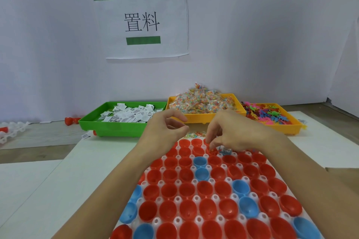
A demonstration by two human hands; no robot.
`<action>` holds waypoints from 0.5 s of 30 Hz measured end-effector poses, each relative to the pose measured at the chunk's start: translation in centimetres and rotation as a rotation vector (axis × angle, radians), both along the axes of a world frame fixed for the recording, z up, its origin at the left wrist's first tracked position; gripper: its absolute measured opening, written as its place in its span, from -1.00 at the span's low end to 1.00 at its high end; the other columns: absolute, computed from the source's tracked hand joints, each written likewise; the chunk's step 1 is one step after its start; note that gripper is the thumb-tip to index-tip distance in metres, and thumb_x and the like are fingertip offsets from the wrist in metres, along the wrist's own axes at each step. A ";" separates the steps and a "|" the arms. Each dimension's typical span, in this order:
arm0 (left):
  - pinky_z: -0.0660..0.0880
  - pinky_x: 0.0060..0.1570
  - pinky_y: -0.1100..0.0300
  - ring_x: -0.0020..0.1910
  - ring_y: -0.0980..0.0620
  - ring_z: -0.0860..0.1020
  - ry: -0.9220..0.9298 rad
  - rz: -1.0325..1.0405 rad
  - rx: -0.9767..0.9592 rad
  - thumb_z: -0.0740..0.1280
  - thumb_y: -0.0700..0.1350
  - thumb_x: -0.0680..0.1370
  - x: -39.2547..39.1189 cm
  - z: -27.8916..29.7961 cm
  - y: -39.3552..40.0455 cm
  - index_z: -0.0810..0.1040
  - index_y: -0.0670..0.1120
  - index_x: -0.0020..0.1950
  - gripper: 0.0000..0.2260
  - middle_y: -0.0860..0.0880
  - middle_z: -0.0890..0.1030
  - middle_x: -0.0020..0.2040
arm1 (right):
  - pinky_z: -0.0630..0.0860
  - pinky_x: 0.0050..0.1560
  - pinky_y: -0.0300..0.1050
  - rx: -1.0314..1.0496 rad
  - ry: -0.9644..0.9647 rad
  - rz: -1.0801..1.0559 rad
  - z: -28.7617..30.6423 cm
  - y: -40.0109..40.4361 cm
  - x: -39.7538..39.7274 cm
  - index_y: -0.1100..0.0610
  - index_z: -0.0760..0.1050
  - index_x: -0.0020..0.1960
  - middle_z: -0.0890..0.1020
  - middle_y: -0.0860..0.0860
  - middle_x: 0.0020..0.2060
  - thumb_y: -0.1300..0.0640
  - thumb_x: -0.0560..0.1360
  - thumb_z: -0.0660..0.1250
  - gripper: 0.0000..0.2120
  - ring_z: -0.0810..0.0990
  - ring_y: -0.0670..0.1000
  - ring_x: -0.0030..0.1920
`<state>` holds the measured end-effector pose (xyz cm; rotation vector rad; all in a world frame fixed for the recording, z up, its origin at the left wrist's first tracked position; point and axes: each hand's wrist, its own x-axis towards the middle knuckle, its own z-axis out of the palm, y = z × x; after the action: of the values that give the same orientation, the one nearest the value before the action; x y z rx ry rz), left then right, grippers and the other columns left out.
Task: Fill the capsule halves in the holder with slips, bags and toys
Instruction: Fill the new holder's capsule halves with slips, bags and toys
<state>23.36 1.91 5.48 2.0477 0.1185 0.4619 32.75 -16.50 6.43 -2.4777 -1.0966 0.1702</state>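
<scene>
While the wall sign (142,22) reads "置料", left hand (165,132) grip hangs loose, right hand (236,132) grip unclear.

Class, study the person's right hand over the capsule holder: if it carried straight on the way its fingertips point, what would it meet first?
The right hand points its fingers down toward the far rows of the holder. It would most likely first meet the blue capsule half with a slip in it just below, though depth is hard to judge.

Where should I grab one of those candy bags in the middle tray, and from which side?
Judging by the pile, pinch a loose corner or edge of a candy bag on top, coming straight down from above: the bags are heaped above the yellow tray rim, so the top ones lie free.
</scene>
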 end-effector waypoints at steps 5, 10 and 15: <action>0.47 -0.31 0.22 -0.33 0.09 0.53 0.002 0.014 -0.019 0.44 -0.23 0.49 0.2 0.0 0.3 0.63 -0.04 -0.09 -0.91 0.00 0.67 -0.24 | 0.50 -0.18 -0.37 -0.009 -0.012 0.018 0.6 -0.7 0.1 -0.04 0.73 -0.15 0.71 -0.19 -0.25 0.10 0.41 0.56 -0.94 0.64 -0.24 -0.17; 0.48 -0.24 0.38 -0.22 0.14 0.60 -0.021 0.146 0.080 0.41 -0.19 0.51 0.7 -0.4 1.3 0.68 -0.05 -0.14 -0.92 0.03 0.69 -0.20 | 0.52 -0.11 -0.36 0.008 0.002 0.046 1.1 -0.9 0.1 -0.08 0.73 -0.13 0.70 -0.27 -0.24 0.08 0.42 0.55 -0.94 0.62 -0.31 -0.16; 0.43 -0.16 0.24 -0.17 0.10 0.59 -0.082 0.511 0.217 0.37 -0.21 0.51 1.9 -0.8 5.0 0.64 -0.05 -0.15 -0.91 0.04 0.65 -0.19 | 0.48 -0.19 -0.44 0.092 -0.022 0.055 1.7 -1.4 0.5 -0.09 0.73 -0.10 0.71 -0.26 -0.21 0.07 0.47 0.50 -0.93 0.61 -0.34 -0.15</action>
<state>25.31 6.88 4.73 2.1998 0.5721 0.9049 33.29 -17.92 8.12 -2.3748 -1.1564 0.1070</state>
